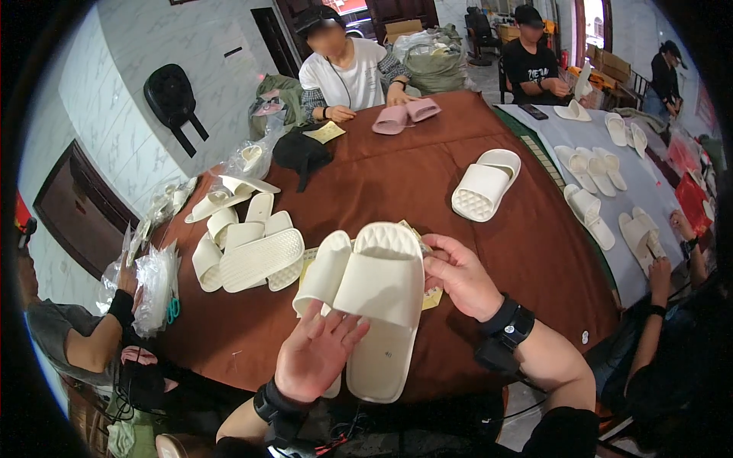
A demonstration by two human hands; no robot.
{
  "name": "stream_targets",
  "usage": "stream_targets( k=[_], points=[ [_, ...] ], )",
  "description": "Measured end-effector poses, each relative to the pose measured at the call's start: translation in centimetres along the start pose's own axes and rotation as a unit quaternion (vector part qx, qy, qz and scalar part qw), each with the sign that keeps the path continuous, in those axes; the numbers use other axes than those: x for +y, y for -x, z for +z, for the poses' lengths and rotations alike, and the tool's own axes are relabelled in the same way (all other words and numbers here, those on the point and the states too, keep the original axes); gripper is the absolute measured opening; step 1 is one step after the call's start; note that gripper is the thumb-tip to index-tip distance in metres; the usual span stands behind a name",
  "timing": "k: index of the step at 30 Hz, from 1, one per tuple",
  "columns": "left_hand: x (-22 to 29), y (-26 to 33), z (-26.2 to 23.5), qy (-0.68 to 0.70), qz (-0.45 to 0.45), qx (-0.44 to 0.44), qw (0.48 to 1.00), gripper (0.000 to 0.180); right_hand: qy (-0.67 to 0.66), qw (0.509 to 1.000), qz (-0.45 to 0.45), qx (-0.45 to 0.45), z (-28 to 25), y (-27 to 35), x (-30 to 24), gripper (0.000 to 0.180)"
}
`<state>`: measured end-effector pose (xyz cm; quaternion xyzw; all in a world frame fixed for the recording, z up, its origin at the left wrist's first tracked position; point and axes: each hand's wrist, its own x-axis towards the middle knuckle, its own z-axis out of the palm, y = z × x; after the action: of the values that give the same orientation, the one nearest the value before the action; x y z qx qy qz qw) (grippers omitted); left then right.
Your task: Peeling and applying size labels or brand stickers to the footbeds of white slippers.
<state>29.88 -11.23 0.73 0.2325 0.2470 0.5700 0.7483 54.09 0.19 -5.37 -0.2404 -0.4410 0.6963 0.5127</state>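
A pair of cream slide slippers stands close in front of me. The larger-looking slipper [382,336] overlaps its mate [324,271], and the toe ends point away. My left hand [317,355] is turned palm up at the straps' lower edge, its fingers stretched and apart; its fingertips seem to touch the slippers. At the right rim of the front slipper, my right hand [462,278] has thumb and fingers pinched together. Whatever is between them is too small to make out. Under the slippers lies a yellow printed sheet [433,298], mostly hidden.
Several cream slippers [256,252] lie heaped at left, near a black cap [301,151]. Another pair [486,185] sits at right on the brown tablecloth [519,267]. Across the table a person has pink slippers [405,114]. Others work at both sides; teal scissors [173,309] lie far left.
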Motion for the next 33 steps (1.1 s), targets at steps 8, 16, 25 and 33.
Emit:
stream_targets(
  k=[8, 16, 25, 33],
  points=[
    [-0.7, -6.3, -2.5, -0.009, -0.006, 0.019, 1.000, 0.038, 0.073, 0.994, -0.075, 0.045, -0.5, -0.2, -0.2, 0.058],
    [0.8, -2.2, -2.8, -0.393, 0.125, 0.045, 0.910, 0.036, 0.212, 0.973, -0.081, -0.030, -0.2, -0.3, -0.5, 0.035],
    [-1.7, 2.5, -8.2, -0.780, 0.229, 0.106, 0.572, 0.031, 0.520, 0.822, -0.210, -0.096, 1.1, 1.0, 0.8, 0.023],
    [-3.5, 1.5, -6.8, -0.757, 0.250, 0.065, 0.600, 0.031, 0.582, 0.785, -0.189, -0.098, 0.4, 0.9, 1.0, 0.030]
  ],
)
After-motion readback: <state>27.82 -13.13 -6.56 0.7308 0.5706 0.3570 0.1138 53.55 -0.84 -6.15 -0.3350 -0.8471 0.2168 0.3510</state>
